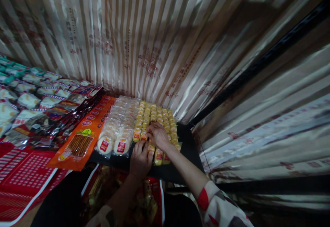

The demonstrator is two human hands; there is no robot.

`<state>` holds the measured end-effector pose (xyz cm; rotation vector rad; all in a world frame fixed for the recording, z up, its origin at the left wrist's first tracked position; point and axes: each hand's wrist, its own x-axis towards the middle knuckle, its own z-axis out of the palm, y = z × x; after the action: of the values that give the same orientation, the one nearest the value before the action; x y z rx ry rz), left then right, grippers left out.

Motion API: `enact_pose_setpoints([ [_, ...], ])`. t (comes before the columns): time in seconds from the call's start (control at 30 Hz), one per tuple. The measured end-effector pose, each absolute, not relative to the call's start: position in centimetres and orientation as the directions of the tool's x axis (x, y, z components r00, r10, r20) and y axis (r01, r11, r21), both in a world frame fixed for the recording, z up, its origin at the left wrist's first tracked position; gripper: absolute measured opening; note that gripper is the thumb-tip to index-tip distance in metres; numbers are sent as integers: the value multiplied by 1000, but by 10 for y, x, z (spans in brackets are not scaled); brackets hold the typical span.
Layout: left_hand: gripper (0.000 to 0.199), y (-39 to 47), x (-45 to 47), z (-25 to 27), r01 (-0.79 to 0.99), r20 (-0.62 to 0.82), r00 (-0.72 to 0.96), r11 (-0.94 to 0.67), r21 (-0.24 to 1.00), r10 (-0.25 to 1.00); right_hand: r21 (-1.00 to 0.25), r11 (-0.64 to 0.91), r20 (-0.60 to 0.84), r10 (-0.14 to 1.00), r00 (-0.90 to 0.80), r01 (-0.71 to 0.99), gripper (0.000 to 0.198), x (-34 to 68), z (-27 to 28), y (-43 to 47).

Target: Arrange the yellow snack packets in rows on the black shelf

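Observation:
Rows of small yellow wrapped snack packets (165, 120) with orange-red labels stand on a black board (188, 144). My left hand (141, 159) is at the near edge of these rows, its fingers bent around a yellow snack packet (151, 148). Just beyond and to the right, my right hand (158, 137) reaches over the rows, fingers curled down and drawn together. What lies under its fingertips is hidden. Left of the yellow rows are two rows of round white crackers (122, 145) in clear wrap, with red labels.
An orange snack bag (77, 144) lies left of the crackers, beside dark packets (51, 123) and white packets (28, 99). A red basket (162, 199) with yellow packets sits below the board; another red basket (23, 175) is at left. Striped curtain (144, 41) and a black bar (247, 72) enclose the space.

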<state>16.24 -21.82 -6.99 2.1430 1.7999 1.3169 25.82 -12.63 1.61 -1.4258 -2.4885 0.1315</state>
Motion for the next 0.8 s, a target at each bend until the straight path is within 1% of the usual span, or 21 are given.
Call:
enact_pose_setpoints([
  [0.23, 34, -215, 163, -73, 762, 567, -53, -334, 555, 822, -365, 564, 300, 825, -479, 741, 11, 259, 2, -122],
  [0.4, 34, -215, 164, -74, 782, 558, -55, -312, 540, 828, -409, 549, 295, 835, -463, 729, 7, 260, 5, -122],
  [0.47, 34, -215, 164, -74, 789, 558, -52, -308, 531, 828, -393, 526, 284, 849, -444, 754, 3, 261, 10, -121],
  [0.6, 33, -215, 164, -73, 793, 550, -45, -305, 527, 834, -305, 423, 291, 894, -340, 853, 20, 260, 13, -115],
  [0.7, 34, -215, 164, -72, 799, 557, -51, -300, 521, 829, -248, 439, 240, 892, -384, 864, 30, 256, 7, -108],
  [0.8, 34, -215, 165, -72, 800, 563, -52, -303, 518, 825, -225, 449, 202, 890, -409, 865, 32, 255, 5, -103],
])
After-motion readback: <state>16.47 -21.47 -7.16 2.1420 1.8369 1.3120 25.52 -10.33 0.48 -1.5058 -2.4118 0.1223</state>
